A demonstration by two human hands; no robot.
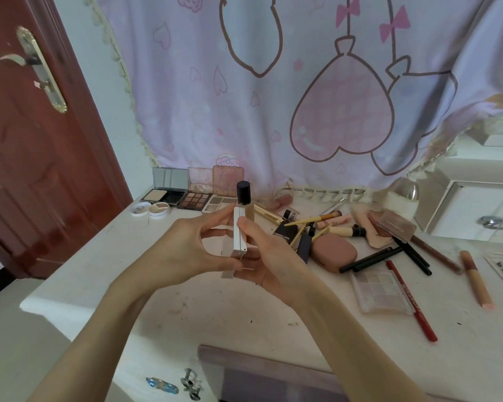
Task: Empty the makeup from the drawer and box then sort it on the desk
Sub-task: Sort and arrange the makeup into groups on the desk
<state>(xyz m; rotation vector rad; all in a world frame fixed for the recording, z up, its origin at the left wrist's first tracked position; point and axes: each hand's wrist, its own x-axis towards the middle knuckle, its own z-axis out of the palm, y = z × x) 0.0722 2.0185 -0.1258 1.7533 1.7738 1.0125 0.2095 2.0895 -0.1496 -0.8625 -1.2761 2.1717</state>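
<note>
Above the desk's [169,309] middle, we grip a slim white compact [240,233] upright in both our left hand [183,250] and right hand [269,256]; loose makeup [369,242] crowds its right side.

Soft, even daylight — faint shadows on the desk [186,300]; wide-angle bending at the edges, door [41,169] slightly blurred.
</note>
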